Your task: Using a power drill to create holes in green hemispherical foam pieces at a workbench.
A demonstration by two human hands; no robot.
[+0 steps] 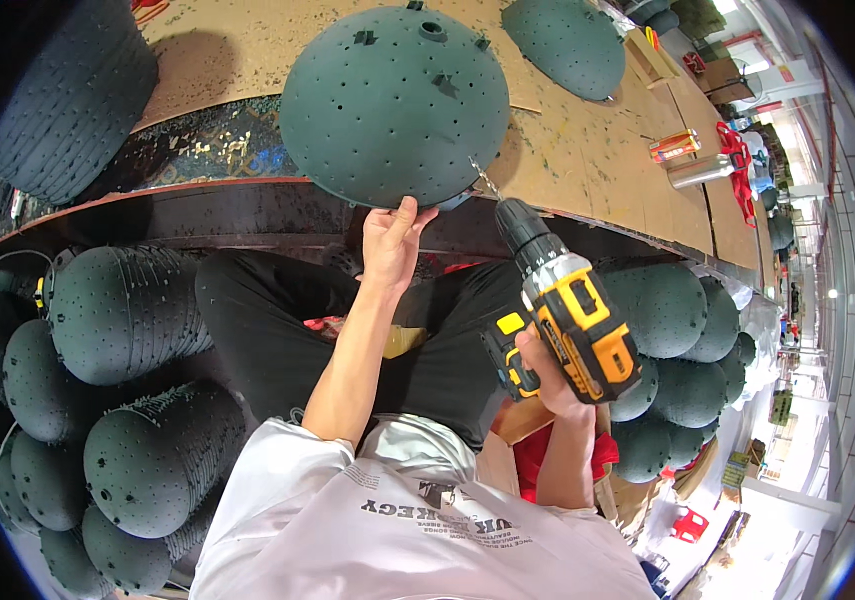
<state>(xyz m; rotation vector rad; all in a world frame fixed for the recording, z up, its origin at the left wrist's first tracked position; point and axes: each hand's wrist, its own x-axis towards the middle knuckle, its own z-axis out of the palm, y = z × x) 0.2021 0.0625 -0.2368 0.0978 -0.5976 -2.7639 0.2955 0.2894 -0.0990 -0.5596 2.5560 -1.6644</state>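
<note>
A dark green plastic dome, dotted with small holes, is tilted at the edge of the worktable. My left hand grips its near rim, thumb on the outer face and the fingers mostly hidden behind. In my right hand is a yellow and black cordless drill, held by its handle. The thin drill bit points up and left, its tip at the dome's lower right side. Whether the tip is in a hole or only against the surface, I cannot tell.
Cardboard with green shavings covers the table. Another dome lies at the back right, near a silver can and an orange pack. A tall dome stack stands at left. More stacked domes flank my legs on both sides.
</note>
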